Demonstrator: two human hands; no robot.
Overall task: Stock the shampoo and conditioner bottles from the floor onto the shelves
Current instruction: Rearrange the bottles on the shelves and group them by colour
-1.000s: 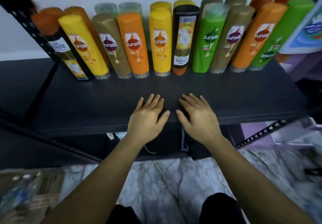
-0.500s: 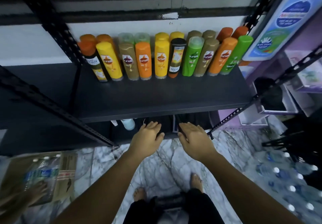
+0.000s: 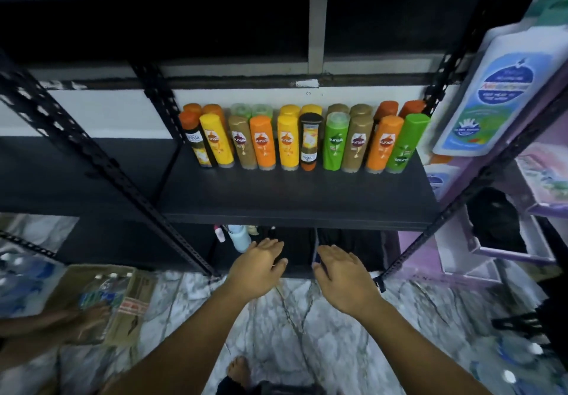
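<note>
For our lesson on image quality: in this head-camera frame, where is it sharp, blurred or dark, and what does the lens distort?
Head view: the shampoo bottles at centre are sharp, labels readable; the big white bottle and the floor bottles at the right edge smear; the bay above is near black; the wide lens splays the black uprights outward.

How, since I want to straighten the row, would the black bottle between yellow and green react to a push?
Tall on a narrow orange cap, the black bottle probably tips if pushed high. The yellow bottle and green bottle beside it would likely catch a sideways fall.
</note>
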